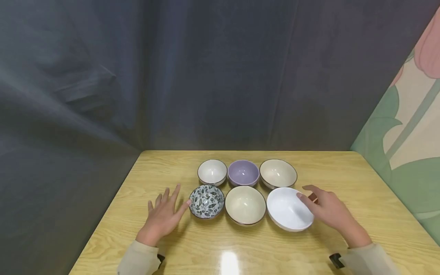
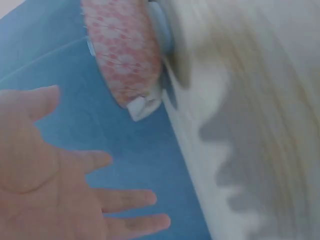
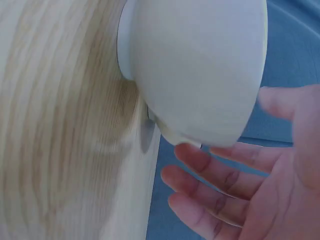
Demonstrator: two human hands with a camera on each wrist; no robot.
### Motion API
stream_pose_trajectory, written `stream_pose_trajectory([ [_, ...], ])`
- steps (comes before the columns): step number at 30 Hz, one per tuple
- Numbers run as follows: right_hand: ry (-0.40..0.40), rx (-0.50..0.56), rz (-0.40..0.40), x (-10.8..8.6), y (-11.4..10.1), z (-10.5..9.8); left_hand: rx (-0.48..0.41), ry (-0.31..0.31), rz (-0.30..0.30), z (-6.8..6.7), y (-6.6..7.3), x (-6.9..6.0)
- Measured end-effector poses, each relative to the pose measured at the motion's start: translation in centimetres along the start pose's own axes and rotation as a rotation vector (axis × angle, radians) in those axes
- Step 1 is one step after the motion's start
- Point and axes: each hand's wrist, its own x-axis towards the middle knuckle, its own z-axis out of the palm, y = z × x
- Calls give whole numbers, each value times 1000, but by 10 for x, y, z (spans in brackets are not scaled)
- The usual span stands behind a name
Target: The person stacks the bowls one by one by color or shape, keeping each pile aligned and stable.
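On the left, my left hand (image 1: 161, 215) is spread beside a bowl with a dark leaf pattern (image 1: 206, 201), thumb tip close to its rim. In the left wrist view that bowl's outside (image 2: 125, 50) is pink with pale flowers, and the palm of the left hand (image 2: 65, 175) holds nothing. At the right, my right hand (image 1: 328, 206) is by a plain white bowl (image 1: 290, 209), with the thumb at its rim. The right wrist view shows the right hand's (image 3: 240, 185) fingers loosely bent near the white bowl's outer wall (image 3: 200, 65); whether they touch it, I cannot tell.
Between those two bowls stands a cream bowl (image 1: 245, 205). Behind is a row with a dark-rimmed white bowl (image 1: 212, 172), a purple bowl (image 1: 243, 172) and a larger cream bowl (image 1: 277, 173). The wooden table (image 1: 261, 252) ends at a dark curtain (image 1: 220, 95).
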Motion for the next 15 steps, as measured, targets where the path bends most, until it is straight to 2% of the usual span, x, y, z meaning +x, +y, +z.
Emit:
stream_pose_trajectory([
  [7,-74,-13,-17,4,4,6,11,86,85,-17,16,-7],
  [10,-98,-7,-17,4,6,9,9,111,91,-22,20,-7],
  [15,-75,-15,-52,5,7,12,-28,110,78,-26,20,-2],
])
